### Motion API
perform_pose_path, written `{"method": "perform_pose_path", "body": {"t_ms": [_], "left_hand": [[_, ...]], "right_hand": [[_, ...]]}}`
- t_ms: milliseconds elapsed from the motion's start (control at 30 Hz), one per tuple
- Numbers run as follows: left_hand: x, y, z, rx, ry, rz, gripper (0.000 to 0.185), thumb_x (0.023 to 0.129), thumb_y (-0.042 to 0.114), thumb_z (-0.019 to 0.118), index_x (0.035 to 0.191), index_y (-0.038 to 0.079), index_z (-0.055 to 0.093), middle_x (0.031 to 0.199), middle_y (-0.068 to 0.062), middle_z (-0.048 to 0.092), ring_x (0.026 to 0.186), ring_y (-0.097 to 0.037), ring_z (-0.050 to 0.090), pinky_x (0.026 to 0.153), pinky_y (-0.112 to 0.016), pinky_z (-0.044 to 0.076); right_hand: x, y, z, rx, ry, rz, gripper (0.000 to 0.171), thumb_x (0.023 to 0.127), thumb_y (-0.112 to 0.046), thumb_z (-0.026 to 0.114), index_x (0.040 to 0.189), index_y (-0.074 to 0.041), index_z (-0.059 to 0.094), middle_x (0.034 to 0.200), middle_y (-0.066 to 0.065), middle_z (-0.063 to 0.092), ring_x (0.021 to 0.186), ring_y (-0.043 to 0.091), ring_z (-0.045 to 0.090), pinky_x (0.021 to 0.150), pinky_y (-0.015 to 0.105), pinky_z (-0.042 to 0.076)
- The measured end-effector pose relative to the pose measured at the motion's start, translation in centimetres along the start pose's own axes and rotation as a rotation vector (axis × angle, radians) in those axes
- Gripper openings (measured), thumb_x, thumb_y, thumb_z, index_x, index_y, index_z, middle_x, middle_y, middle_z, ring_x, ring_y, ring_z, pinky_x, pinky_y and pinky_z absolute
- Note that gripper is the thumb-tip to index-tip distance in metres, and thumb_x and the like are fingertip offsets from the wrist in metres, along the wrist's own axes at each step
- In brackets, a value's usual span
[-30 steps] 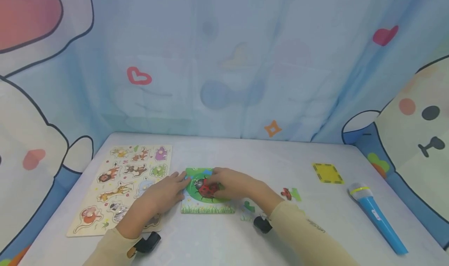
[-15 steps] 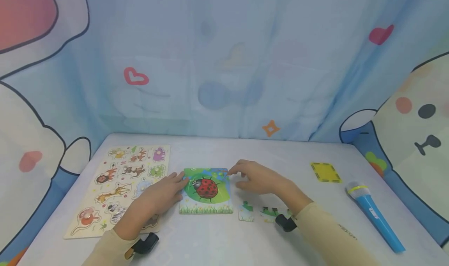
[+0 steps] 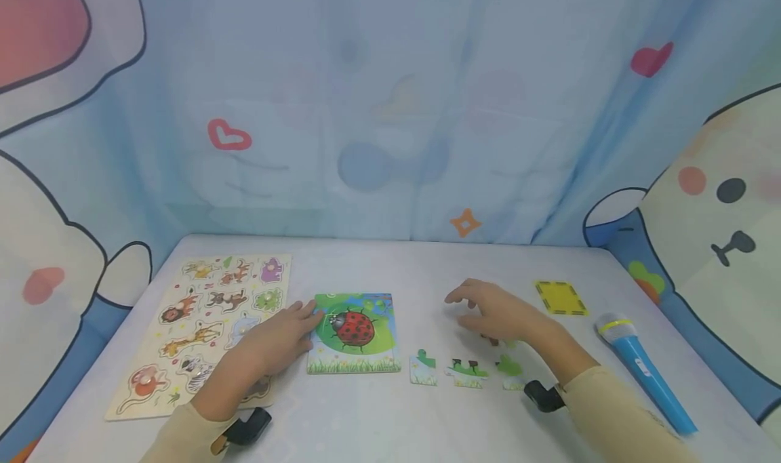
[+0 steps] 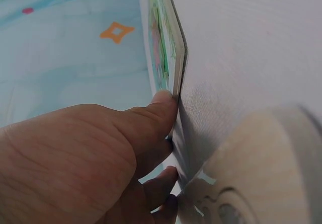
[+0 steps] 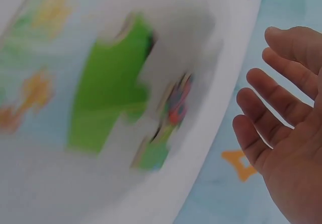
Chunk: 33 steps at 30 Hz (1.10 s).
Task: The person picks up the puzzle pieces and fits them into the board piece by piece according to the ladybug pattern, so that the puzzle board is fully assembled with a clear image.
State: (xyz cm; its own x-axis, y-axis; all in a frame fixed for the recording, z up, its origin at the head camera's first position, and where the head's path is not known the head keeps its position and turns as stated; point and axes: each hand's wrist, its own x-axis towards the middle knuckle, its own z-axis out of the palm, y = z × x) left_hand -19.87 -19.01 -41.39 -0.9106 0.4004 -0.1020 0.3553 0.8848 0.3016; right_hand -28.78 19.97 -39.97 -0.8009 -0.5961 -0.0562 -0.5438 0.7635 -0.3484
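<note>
Steadying the ladybug puzzle board [image 3: 354,334] with the left hand [image 3: 277,337] — fingers straight, tips pressed against the board's left edge, as the left wrist view confirms with a fingertip [image 4: 163,99] butted against the thin rim. Hovering off to the right, well clear of the board, with the right hand [image 3: 497,314]: fingers spread and relaxed, palm empty, nothing pinched, plain in the right wrist view. Lying flat near the table's middle, the board, ladybug picture facing up on its green oval.

Judging progress: most of the picture looks filled, ladybug complete, yet several loose pieces wait on the table [image 3: 427,266] just right of the board — a white-and-green piece [image 3: 423,369], a grass piece with dark marks [image 3: 467,373], a green piece [image 3: 509,368], and a red-tinted piece [image 3: 491,341] partly hidden under the right hand. Cannot tell which gaps remain on the board; probably past halfway, with these few pieces left to seat.

Resting elsewhere: animal peg puzzle [image 3: 204,324] to the left, touching the left forearm's side; yellow square card [image 3: 561,297] and blue toy microphone [image 3: 645,371] far right.
</note>
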Motion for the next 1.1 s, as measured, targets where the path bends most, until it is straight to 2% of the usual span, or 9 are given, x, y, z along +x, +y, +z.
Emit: {"method": "perform_pose_path", "body": {"t_ms": [267, 533, 700, 800, 933, 1100], "left_hand": [[0.0, -0.1, 0.0, -0.011, 0.003, 0.015, 0.054, 0.098, 0.016, 0.059, 0.147, 0.003, 0.043, 0.156, -0.018, 0.030, 0.143, -0.041, 0.024, 0.114, -0.054, 0.025], [-0.2, 0.1, -0.2, -0.007, -0.003, 0.006, 0.054, 0.098, 0.017, 0.059, 0.147, 0.003, 0.042, 0.156, -0.017, 0.029, 0.143, -0.040, 0.023, 0.114, -0.054, 0.025], [-0.3, 0.2, -0.3, -0.007, -0.002, 0.007, 0.053, 0.098, 0.016, 0.059, 0.147, 0.003, 0.042, 0.156, -0.017, 0.030, 0.143, -0.040, 0.023, 0.114, -0.054, 0.025], [-0.3, 0.1, -0.4, -0.010, 0.000, 0.011, 0.053, 0.098, 0.016, 0.059, 0.147, 0.003, 0.042, 0.156, -0.018, 0.030, 0.143, -0.041, 0.023, 0.114, -0.054, 0.026], [-0.2, 0.0, -0.2, -0.010, 0.003, 0.014, 0.053, 0.098, 0.016, 0.059, 0.147, 0.003, 0.043, 0.156, -0.017, 0.030, 0.142, -0.041, 0.024, 0.114, -0.054, 0.026], [-0.1, -0.1, -0.1, -0.008, 0.006, 0.013, 0.053, 0.098, 0.017, 0.059, 0.147, 0.004, 0.043, 0.156, -0.016, 0.030, 0.143, -0.040, 0.024, 0.114, -0.054, 0.026]], "right_hand": [[-2.0, 1.9, -0.1, 0.000, 0.011, 0.131, 0.037, 0.087, -0.019, 0.071, 0.123, -0.014, 0.066, 0.122, 0.004, 0.059, 0.106, 0.024, 0.056, 0.089, 0.044, 0.051], [-3.5, 3.1, 0.0, -0.032, -0.050, 0.196, 0.049, 0.077, -0.006, 0.071, 0.123, -0.019, 0.065, 0.111, 0.000, 0.057, 0.099, 0.020, 0.054, 0.088, 0.046, 0.051], [-4.1, 3.7, 0.2, -0.043, -0.066, 0.196, 0.053, 0.074, -0.004, 0.073, 0.124, -0.021, 0.063, 0.111, -0.002, 0.056, 0.103, 0.020, 0.054, 0.090, 0.048, 0.051], [-4.2, 3.9, 0.1, -0.037, -0.051, 0.196, 0.049, 0.075, -0.005, 0.075, 0.119, -0.023, 0.064, 0.110, -0.003, 0.058, 0.101, 0.020, 0.055, 0.089, 0.047, 0.052], [-4.1, 3.9, -0.1, -0.033, -0.019, 0.189, 0.040, 0.077, -0.007, 0.076, 0.111, -0.025, 0.065, 0.105, -0.004, 0.057, 0.094, 0.018, 0.053, 0.083, 0.042, 0.053], [-3.4, 3.2, -0.5, -0.036, 0.018, 0.148, 0.036, 0.077, -0.009, 0.076, 0.108, -0.023, 0.066, 0.097, -0.005, 0.056, 0.088, 0.017, 0.051, 0.076, 0.035, 0.051]]}}
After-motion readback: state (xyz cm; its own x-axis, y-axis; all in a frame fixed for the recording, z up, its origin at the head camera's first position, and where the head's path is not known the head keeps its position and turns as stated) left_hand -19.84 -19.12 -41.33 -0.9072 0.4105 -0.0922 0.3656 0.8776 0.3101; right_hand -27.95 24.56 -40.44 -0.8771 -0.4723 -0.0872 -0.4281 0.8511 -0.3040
